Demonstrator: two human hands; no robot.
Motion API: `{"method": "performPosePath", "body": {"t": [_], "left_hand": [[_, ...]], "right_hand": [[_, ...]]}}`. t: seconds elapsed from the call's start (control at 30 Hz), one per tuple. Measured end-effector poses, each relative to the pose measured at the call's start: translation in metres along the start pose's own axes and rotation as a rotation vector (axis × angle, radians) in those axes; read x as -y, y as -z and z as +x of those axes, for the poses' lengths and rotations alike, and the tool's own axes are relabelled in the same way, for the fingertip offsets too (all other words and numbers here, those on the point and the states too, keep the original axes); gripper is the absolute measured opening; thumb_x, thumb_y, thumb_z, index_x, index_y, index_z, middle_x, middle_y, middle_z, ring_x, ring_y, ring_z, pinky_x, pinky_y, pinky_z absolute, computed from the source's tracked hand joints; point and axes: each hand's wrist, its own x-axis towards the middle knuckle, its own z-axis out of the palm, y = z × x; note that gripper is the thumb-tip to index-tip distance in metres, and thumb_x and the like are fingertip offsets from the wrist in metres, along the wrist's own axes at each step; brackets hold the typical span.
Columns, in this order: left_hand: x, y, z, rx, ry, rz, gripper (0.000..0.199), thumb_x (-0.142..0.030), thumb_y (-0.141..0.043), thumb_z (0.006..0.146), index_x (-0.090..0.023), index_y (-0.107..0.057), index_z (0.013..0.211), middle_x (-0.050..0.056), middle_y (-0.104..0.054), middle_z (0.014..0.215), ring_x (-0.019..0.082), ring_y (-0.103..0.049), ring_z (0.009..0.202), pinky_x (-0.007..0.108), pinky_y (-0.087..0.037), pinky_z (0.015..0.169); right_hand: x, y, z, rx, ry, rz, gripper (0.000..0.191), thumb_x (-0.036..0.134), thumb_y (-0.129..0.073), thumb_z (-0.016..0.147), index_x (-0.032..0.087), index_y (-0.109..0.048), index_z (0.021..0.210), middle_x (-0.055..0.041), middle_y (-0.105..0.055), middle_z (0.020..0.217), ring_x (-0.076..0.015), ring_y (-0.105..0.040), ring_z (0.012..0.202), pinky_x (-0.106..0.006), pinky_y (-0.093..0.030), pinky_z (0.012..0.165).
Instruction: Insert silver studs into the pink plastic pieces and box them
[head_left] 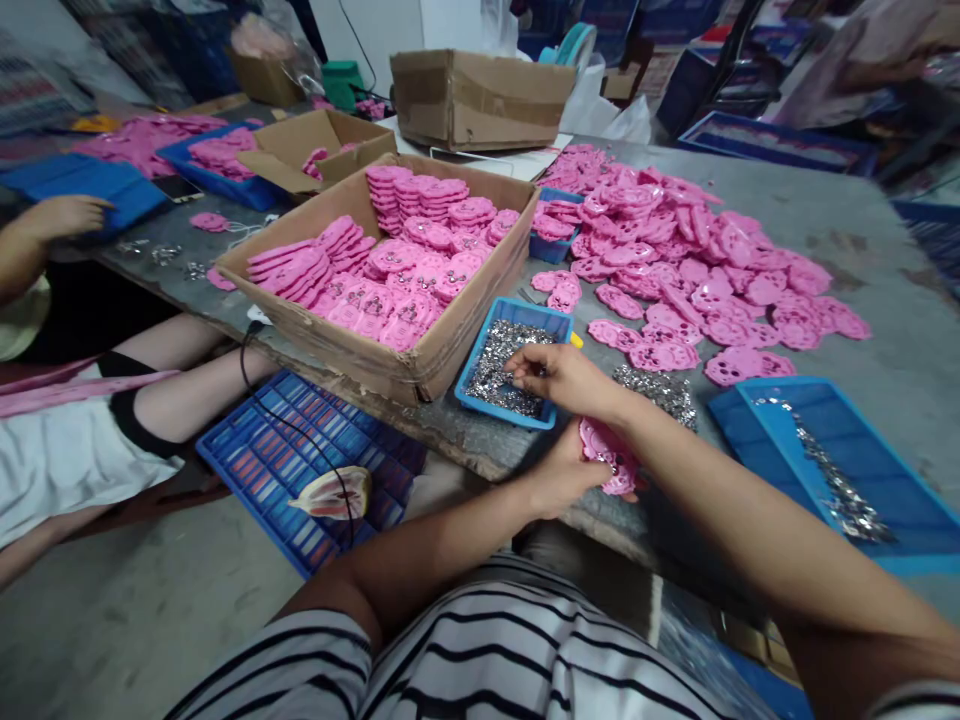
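My left hand [566, 475] is wrapped round a pink plastic piece [609, 458] at the table's front edge. Above a small blue tray [551, 418] of shiny metal parts [495, 362], my right hand [559, 378] has its thumb and fingertips pinched together; what lies between them is too small to make out. My right forearm crosses over the left hand's piece. More metal parts [664, 393] lie loose on the table behind that forearm.
An open carton [360, 370] of stacked pink pieces stands left of the tray. A large pink pile [675, 250] covers the table behind. At the right is a blue bin [892, 490]. Another person's hand [69, 217] rests by a blue tray at far left.
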Motion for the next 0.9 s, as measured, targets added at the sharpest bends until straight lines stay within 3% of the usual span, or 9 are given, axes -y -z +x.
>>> {"method": "performPosePath", "body": {"t": [0.1,0.23,0.33,0.47,0.67,0.9], "left_hand": [[-0.003,0.000,-0.003,-0.008,0.033,0.006,0.051,-0.016,-0.063,0.052,-0.023,-0.042,0.099,-0.004,-0.062,0.075,0.015,-0.061,0.058,0.032,-0.050,0.058],[-0.005,0.002,-0.005,-0.037,0.033,-0.029,0.049,-0.021,-0.068,0.056,-0.023,-0.044,0.098,-0.004,-0.062,0.073,0.017,-0.065,0.065,0.029,-0.048,0.059],[-0.006,0.004,-0.003,-0.068,0.031,-0.082,0.049,-0.019,-0.071,0.058,-0.021,-0.048,0.101,-0.002,-0.064,0.078,0.015,-0.064,0.067,0.026,-0.045,0.060],[-0.004,0.005,-0.001,-0.107,0.037,-0.104,0.053,-0.017,-0.075,0.058,-0.019,-0.051,0.105,-0.001,-0.065,0.079,0.013,-0.063,0.066,0.024,-0.044,0.059],[0.001,0.001,0.001,-0.202,0.006,-0.015,0.055,-0.015,-0.078,0.053,-0.019,-0.051,0.101,-0.004,-0.061,0.071,0.012,-0.061,0.059,0.022,-0.040,0.052],[-0.001,-0.003,-0.001,-0.212,-0.031,0.044,0.051,-0.017,-0.078,0.050,-0.019,-0.050,0.092,-0.005,-0.059,0.067,0.010,-0.057,0.054,0.021,-0.037,0.048]], "right_hand": [[0.000,0.009,-0.014,-0.142,-0.075,0.149,0.005,0.019,-0.063,0.070,0.016,-0.067,0.073,0.0024,-0.061,0.062,-0.0102,-0.052,0.057,-0.024,-0.041,0.056],[-0.003,0.021,-0.058,-0.367,-0.189,0.288,0.013,0.028,-0.068,0.066,0.016,-0.070,0.071,0.0003,-0.064,0.062,-0.0114,-0.053,0.056,-0.025,-0.042,0.053],[-0.006,0.021,-0.100,-0.534,-0.247,0.226,0.012,0.028,-0.068,0.067,0.018,-0.072,0.071,-0.0020,-0.068,0.068,-0.0144,-0.059,0.062,-0.028,-0.047,0.059],[-0.007,0.001,-0.141,-0.618,-0.258,0.017,0.012,0.020,-0.062,0.073,0.022,-0.073,0.070,-0.0034,-0.069,0.076,-0.0172,-0.062,0.073,-0.032,-0.050,0.070],[-0.010,-0.036,-0.155,-0.752,-0.266,-0.116,0.021,0.015,-0.056,0.081,0.025,-0.075,0.081,-0.0046,-0.066,0.084,-0.0190,-0.062,0.081,-0.036,-0.051,0.076],[-0.010,-0.057,-0.155,-0.915,-0.254,-0.067,0.022,0.021,-0.055,0.084,0.029,-0.075,0.088,-0.0037,-0.066,0.083,-0.0195,-0.062,0.081,-0.039,-0.051,0.076]]}}
